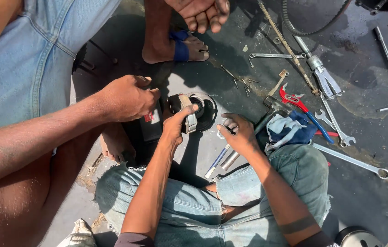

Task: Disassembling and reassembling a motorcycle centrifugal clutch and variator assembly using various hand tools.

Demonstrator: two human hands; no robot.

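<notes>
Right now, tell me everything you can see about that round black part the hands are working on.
The round black part sits on the dark ground, a housing with a round opening and a metal band across it. The left hand grips the band. Another person's hand presses its left side. The right hand, beside it, holds a metal tool.

Round part [198, 110] between hands; pliers [301, 110], rag [290, 130], spanners [354, 160] right of it, on ground [368, 77]
</notes>
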